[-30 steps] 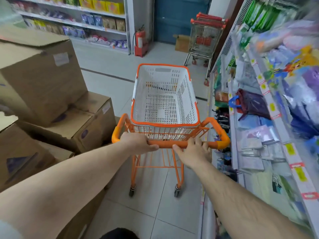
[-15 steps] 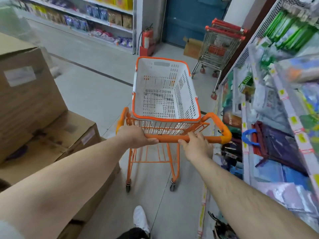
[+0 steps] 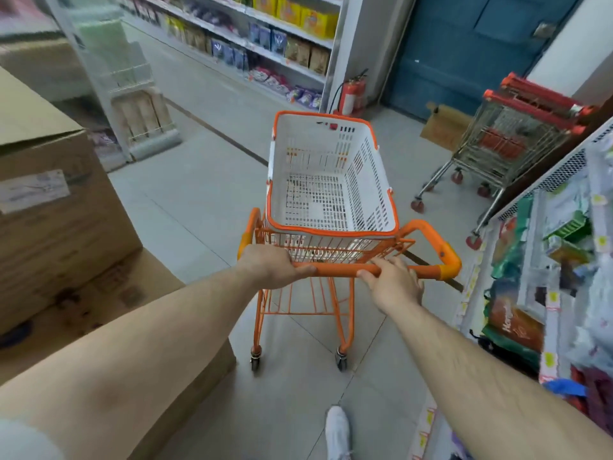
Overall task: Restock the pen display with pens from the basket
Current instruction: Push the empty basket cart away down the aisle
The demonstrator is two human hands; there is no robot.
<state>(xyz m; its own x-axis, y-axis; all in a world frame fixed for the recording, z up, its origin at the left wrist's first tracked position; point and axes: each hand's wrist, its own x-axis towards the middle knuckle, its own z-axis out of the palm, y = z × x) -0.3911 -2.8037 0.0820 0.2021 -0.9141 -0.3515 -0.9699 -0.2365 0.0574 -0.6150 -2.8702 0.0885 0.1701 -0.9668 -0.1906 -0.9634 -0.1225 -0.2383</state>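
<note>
Basket (image 3: pixel 371 180), white with orange rim, sits on the orange cart (image 3: pixel 335 307), seemingly holding nothing. Left hand (image 3: pixel 268 267) and right hand (image 3: pixel 393 282) both grip its handle bar (image 3: pixel 335 269).

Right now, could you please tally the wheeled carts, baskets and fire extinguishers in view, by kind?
Small orange wire cart, gripped at its handle by the left hand and the right hand: 1
Nested grey metal trolleys with red handles: 2
White plastic basket with orange rim, no pens visible inside: 1
Red fire extinguisher: 1
Total: 5
</note>
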